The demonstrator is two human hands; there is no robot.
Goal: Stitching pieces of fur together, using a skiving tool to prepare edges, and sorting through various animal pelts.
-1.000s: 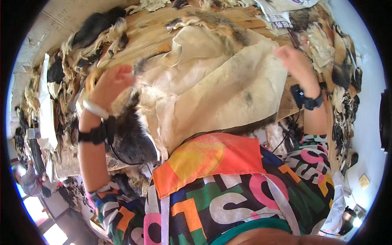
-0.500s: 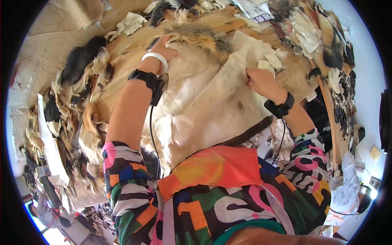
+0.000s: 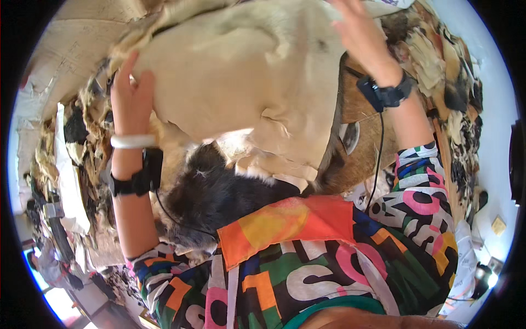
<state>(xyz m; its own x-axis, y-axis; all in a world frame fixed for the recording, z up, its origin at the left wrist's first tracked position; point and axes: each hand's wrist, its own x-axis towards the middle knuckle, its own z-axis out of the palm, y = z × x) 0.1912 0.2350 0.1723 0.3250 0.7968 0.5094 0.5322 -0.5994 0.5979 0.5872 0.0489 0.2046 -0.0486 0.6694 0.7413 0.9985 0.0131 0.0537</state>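
Observation:
A large cream-coloured animal hide spreads across the work surface, bare skin side up, with a few folds and wrinkles. At its left edge my left hand lies with thumb and forefinger apart, touching or just over the hide. My right hand is at the far right edge, slightly blurred, fingers stretched out and partly cut off by the top of the view. Nearer my body lies a dark furry pelt, beside pale hide pieces. No tool shows in either hand.
Fur scraps pile up along the left, and more scraps along the right. A curved pale metallic-looking object rests on the wooden board. Cables hang from both wrist bands. Cardboard covers the far left.
The pale hide has shifted and now spreads farther away, uncovering the dark pelt near my body. My left hand moved left and nearer; my right hand moved farther away, its fingers now extended.

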